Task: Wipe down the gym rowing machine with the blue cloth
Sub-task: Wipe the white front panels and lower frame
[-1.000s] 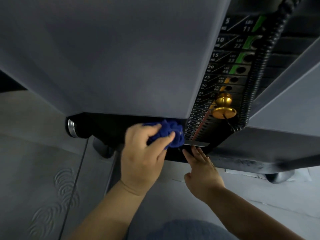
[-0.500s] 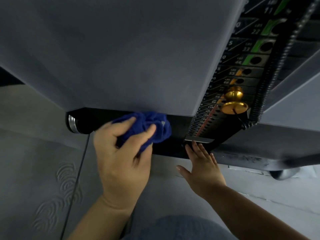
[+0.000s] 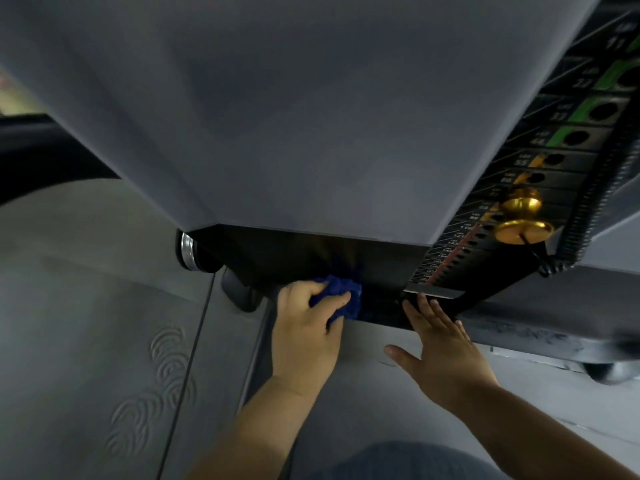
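The left hand [image 3: 304, 327] bunches the blue cloth [image 3: 341, 294] in curled fingers against the rowing machine's black lower panel [image 3: 304, 258] (wiping looks mid-course). The right hand [image 3: 446, 355] lies flat, fingers straight and slightly spread, tips touching the frame edge below the weight stack [image 3: 540, 168]. The next stroke probably calls for firm pressure along that panel.

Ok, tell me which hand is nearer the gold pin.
Right. The right hand sits open below and left of the pin; the left hand, holding the cloth, is farther left.
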`<control>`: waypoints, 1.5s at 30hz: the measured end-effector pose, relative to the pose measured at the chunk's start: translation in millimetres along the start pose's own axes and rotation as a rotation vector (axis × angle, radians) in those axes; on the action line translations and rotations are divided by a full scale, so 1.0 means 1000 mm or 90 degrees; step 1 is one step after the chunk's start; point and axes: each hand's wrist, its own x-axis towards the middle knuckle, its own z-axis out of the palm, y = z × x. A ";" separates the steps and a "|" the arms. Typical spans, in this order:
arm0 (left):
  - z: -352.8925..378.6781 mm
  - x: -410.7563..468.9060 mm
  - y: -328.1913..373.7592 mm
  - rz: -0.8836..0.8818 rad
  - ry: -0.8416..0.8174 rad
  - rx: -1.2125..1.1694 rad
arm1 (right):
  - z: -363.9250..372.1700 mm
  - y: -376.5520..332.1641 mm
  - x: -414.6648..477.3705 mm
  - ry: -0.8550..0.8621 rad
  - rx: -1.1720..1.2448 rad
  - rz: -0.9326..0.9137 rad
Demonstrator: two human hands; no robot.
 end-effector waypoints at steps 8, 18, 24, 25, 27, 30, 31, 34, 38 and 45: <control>-0.068 0.049 0.013 0.116 0.230 0.005 | 0.015 -0.009 -0.003 0.030 -0.078 0.039; 0.022 -0.006 -0.057 0.025 -0.115 0.068 | 0.020 -0.004 -0.002 -0.020 -0.113 0.046; -0.045 0.021 -0.010 0.066 0.129 0.020 | 0.019 -0.007 -0.001 -0.039 -0.107 0.060; -0.063 0.030 0.001 0.080 0.187 0.013 | 0.019 -0.008 -0.001 -0.041 -0.106 0.061; -0.084 0.047 0.009 0.107 0.267 0.021 | 0.020 -0.011 -0.001 -0.043 -0.100 0.068; -0.072 0.048 -0.009 0.133 0.252 0.041 | 0.020 -0.015 0.000 -0.045 -0.096 0.076; -0.059 0.040 -0.022 0.134 0.211 0.050 | 0.020 -0.015 0.000 -0.047 -0.098 0.078; -0.015 0.009 -0.065 0.069 0.041 0.104 | 0.020 -0.015 0.001 -0.054 -0.109 0.079; 0.002 -0.002 -0.083 -0.042 -0.100 0.108 | 0.021 -0.015 0.002 -0.054 -0.126 0.077; -0.080 0.034 -0.035 0.029 0.222 0.065 | 0.013 -0.011 0.002 -0.077 -0.126 0.065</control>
